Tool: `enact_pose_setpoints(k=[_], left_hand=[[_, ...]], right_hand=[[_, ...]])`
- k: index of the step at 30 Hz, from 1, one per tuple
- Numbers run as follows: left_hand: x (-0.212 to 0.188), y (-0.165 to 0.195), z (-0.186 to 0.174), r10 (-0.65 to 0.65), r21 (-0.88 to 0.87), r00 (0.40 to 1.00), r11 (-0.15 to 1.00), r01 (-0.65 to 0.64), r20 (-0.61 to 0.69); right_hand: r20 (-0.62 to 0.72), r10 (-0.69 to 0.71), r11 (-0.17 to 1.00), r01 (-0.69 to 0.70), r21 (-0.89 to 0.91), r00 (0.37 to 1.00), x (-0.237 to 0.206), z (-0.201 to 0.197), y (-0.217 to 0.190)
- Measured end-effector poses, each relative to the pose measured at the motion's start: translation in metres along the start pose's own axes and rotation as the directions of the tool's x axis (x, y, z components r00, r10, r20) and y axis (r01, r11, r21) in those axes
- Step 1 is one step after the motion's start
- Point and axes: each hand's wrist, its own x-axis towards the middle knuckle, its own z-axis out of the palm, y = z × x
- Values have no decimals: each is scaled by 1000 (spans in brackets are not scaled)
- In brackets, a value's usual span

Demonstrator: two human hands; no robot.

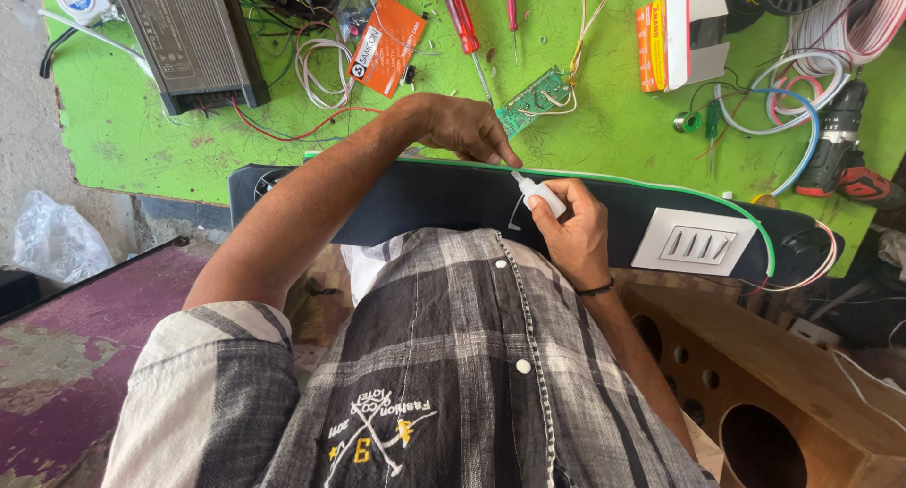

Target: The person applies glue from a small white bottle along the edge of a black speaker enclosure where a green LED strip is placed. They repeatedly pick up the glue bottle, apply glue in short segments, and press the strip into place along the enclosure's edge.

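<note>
My right hand (572,229) grips a small white glue tube (540,193), its nozzle tip touching the top edge of a long black panel (444,200). A thin green strip (661,187) runs along that edge and curves down at the right end. My left hand (467,129) reaches across the panel, its fingertips pressing on the green strip just left of the nozzle. A white switch plate (694,242) is set in the panel's right part.
Behind the panel is a green table (613,129) with a grey power supply (189,40), red screwdrivers (461,16), a circuit board (533,99), wire coils (321,68), a drill (835,143). A wooden speaker box (755,384) stands at lower right.
</note>
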Motion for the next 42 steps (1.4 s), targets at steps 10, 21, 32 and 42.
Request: enact_pose_setpoints(k=[10, 21, 32, 42], left_hand=[[2, -2, -1, -13, -23, 1000, 1000, 13, -4], [-1, -1, 0, 9, 0, 1000, 1000, -9, 4], [-1, -2, -1, 9, -6, 1000, 1000, -9, 7], [-2, -2, -1, 12, -5, 1000, 1000, -12, 4]], right_hand=[[-68, -20, 997, 26, 78, 997, -5, -2, 9], [-91, -134, 990, 138, 40, 987, 1, -2, 0], [-85, -204, 977, 198, -78, 975, 1, 3, -3], [-81, -143, 989, 140, -50, 986, 0, 3, -3]])
